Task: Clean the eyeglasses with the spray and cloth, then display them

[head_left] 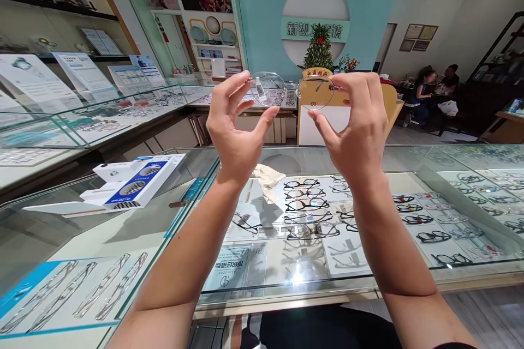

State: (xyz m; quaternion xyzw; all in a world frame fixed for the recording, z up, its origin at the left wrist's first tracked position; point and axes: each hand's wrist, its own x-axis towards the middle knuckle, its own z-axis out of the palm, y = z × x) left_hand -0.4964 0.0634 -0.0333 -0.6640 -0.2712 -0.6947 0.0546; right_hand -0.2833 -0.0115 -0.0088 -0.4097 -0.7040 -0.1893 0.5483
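Observation:
Both my hands hold up a pair of round, thin-rimmed eyeglasses (270,90) above the glass display counter. My left hand (241,112) grips the left end, index finger at the outer rim and thumb near the lower edge of the lens. At the other end my right hand (358,120) has its fingers at the outer rim and its thumb under the right lens. A small pale label shows on the left lens. Below, between my forearms, a crumpled cream cloth (268,182) lies on the counter.
Inside the glass counter (282,294) lie rows of eyeglass frames (305,204). A blue and white cardboard display (137,182) stands at the left. Farther back are more showcases, a reception desk with a potted plant (319,52), and two seated people at the right.

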